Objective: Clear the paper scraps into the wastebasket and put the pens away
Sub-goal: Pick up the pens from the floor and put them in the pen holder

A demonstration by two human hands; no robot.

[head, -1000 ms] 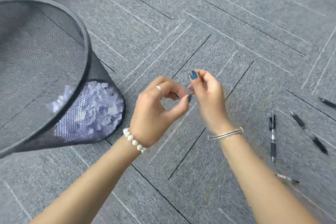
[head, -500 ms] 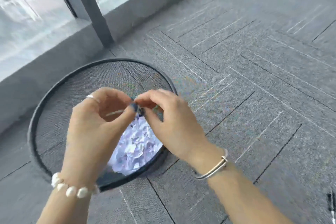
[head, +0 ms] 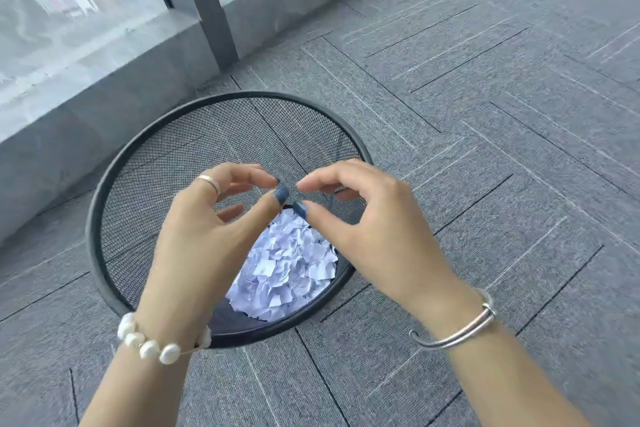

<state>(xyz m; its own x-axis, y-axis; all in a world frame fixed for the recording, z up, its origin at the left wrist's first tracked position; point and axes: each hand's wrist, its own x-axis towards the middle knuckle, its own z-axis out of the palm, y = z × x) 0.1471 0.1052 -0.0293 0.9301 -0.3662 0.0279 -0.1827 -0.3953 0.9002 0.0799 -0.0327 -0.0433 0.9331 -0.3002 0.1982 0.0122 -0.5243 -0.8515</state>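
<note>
A black mesh wastebasket [head: 114, 184] stands on the grey carpet, seen from above. A heap of white paper scraps [head: 287, 267] lies at its bottom. My left hand [head: 211, 236] and my right hand [head: 367, 229] hover side by side over the basket's mouth. Their fingers are spread apart, thumb tips almost touching, and I see nothing held in either. No pens are in view.
A low grey ledge [head: 104, 97] under a window runs along the far left, with a dark window post [head: 204, 7] behind the basket. Grey carpet tiles [head: 485, 114] stretch to the right and in front.
My view swung from the pens on the floor to above the basket. Both hands moved over its mouth, and their pinched fingers have spread apart.
</note>
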